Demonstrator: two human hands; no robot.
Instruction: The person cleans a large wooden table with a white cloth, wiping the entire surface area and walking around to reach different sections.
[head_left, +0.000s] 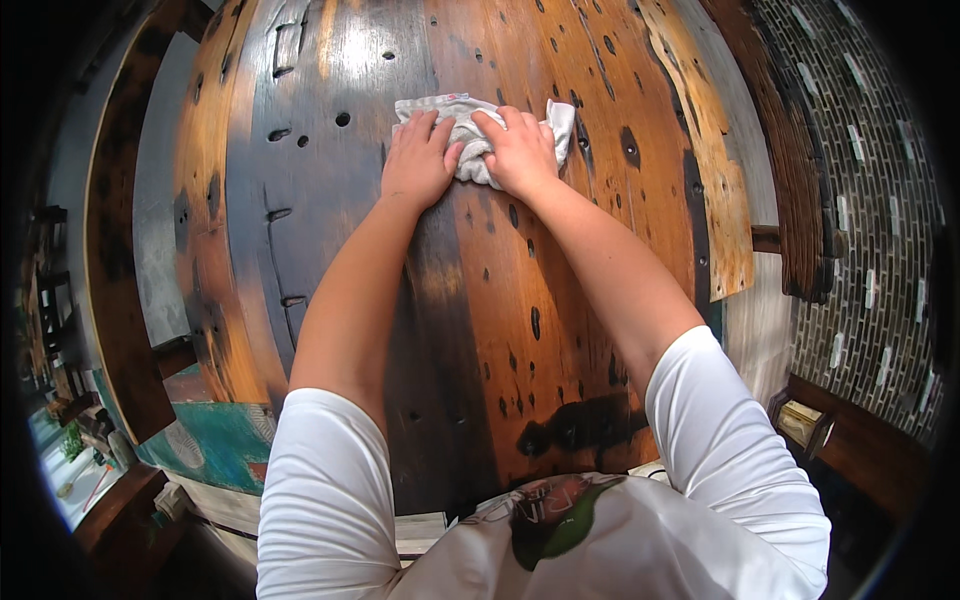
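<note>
A crumpled light-grey cloth (474, 161) lies on the large wooden plank tabletop (330, 210), ahead of my body. My left hand (421, 159) presses down on the cloth's left part with its fingers pointing away from me. On the right part, my right hand (523, 150) bears down, its fingers bent over the bunched fabric. Both arms stretch forward over the table. Dark and orange-brown boards make up the top, with holes, cracks and black marks in the glossy wood. The hands cover much of the cloth.
A narrow wooden bench (124, 225) runs along the left side, and a rough dark bench (806, 165) along the right. Beyond the latter is a brick-patterned surface (870, 225). The tabletop's right edge (727, 225) is uneven. A green plant (73, 442) shows at lower left.
</note>
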